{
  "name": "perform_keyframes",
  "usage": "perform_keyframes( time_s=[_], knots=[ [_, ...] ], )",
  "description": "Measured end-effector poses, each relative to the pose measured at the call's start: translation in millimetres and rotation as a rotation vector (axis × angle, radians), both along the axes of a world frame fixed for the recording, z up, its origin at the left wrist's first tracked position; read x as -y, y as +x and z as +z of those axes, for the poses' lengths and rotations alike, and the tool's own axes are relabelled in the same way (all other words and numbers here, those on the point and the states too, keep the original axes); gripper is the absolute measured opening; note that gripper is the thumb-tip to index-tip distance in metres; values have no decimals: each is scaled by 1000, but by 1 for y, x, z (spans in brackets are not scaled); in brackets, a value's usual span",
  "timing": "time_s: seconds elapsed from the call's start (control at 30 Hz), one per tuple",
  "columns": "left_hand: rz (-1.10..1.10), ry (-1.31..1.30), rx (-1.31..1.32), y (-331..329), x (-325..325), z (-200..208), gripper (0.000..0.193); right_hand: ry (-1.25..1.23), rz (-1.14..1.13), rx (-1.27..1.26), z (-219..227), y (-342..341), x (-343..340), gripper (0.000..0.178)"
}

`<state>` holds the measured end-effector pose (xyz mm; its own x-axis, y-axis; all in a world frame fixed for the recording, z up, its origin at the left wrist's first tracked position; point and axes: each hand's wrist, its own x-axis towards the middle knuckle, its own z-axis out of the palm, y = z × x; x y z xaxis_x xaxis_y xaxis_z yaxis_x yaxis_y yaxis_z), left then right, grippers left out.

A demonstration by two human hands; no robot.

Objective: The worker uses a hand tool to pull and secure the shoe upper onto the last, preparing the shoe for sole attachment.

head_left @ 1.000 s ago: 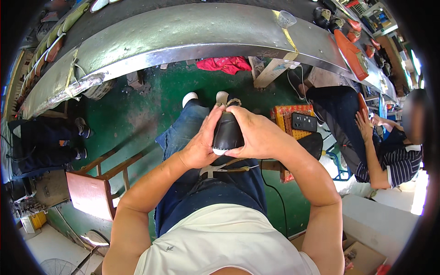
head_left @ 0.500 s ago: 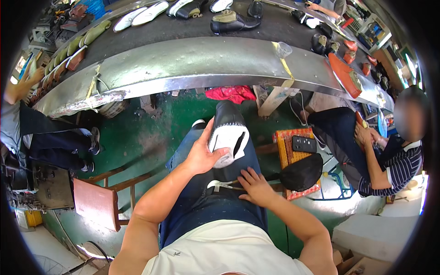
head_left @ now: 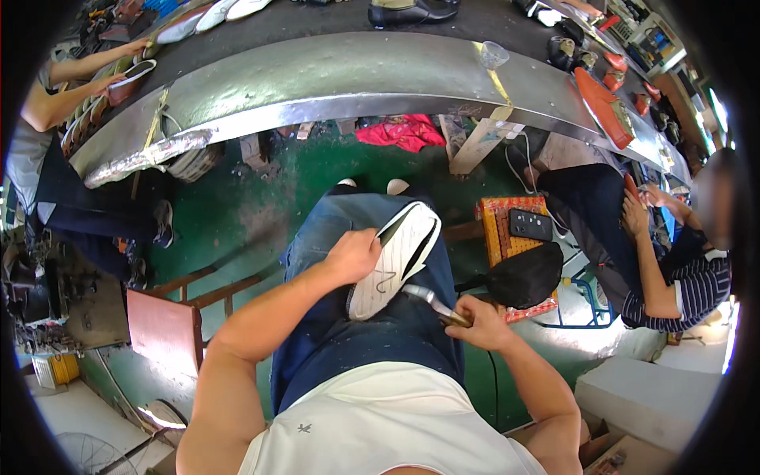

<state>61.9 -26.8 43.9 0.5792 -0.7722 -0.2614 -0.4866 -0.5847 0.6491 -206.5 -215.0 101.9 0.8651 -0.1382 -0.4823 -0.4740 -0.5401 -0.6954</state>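
Note:
A partly made shoe (head_left: 390, 273) lies tilted over my lap, its pale underside facing up with a curved dark line on it. A dark gap runs along its right edge, by a loose white flap. My left hand (head_left: 355, 256) is closed around the shoe's left side. My right hand (head_left: 480, 321) is closed on the handles of a pair of pincers (head_left: 424, 297), whose shiny metal head points toward the shoe's lower right edge. Between the metal head and the shoe there seems to be a small space; I cannot tell if they touch.
Ahead runs a metal-edged bench (head_left: 332, 75) bearing shoes, among them an orange one (head_left: 600, 109). An orange-topped stool (head_left: 497, 237) holds a phone (head_left: 530, 225) and a black bag (head_left: 526, 275). A wooden stool (head_left: 164, 328) stands left. One person works at each side.
My left hand has turned the shoe so its underside shows instead of its black toe. My right hand has picked the pincers up off my lap. The view has tipped down slightly.

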Motion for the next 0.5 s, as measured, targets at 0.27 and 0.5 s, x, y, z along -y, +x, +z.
perform_keyframes(
  time_s=[0.27,0.5],
  knots=[
    [-95,-98,-1007,20,-22,3,82,141,175,25,5,51,-2,35],
    [78,-369,-1083,-18,-46,-28,83,-233,322,130,4,93,-7,29]
  ],
)
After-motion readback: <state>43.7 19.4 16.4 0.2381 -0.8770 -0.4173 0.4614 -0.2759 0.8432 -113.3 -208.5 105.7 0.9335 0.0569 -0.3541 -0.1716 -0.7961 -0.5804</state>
